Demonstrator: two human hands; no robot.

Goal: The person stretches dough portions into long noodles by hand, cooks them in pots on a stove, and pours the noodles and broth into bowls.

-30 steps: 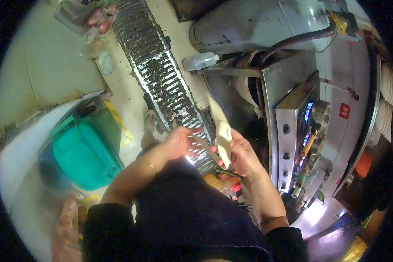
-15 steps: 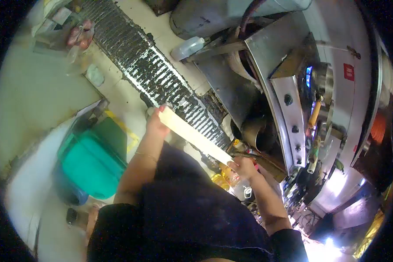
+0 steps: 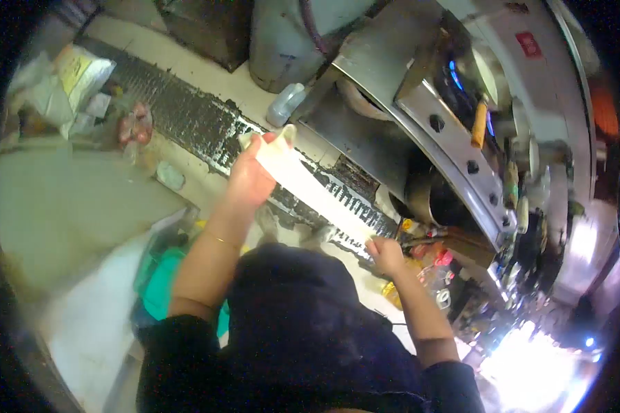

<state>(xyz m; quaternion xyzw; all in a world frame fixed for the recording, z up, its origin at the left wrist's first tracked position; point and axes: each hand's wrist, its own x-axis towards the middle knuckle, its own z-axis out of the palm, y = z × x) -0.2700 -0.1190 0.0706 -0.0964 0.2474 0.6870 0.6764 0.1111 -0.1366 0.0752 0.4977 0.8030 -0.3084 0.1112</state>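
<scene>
A long, pale strip of dough (image 3: 320, 196) stretches between my two hands, above the floor grating and in front of my dark clothes. My left hand (image 3: 255, 179) is closed on its upper left end, where the dough bunches up and flares out past the fingers. At the lower right end, my right hand (image 3: 388, 257) grips the strip with fingers curled in. The middle of the strip hangs free between them, flat and fairly wide, overexposed and without visible detail.
A steel stove (image 3: 455, 151) with knobs and blue flames stands at the right, a wooden-handled pan (image 3: 479, 125) on top. A dark grating (image 3: 186, 110) crosses the floor. A clear plastic jug (image 3: 284, 104), pale worktop (image 3: 76, 206), green tub (image 3: 162, 279) and bag of red items (image 3: 136, 127) are around.
The view has shifted. My left hand has risen, and the dough end around it now flares upward past the fingers. The strip looks wider, still held at both ends.
</scene>
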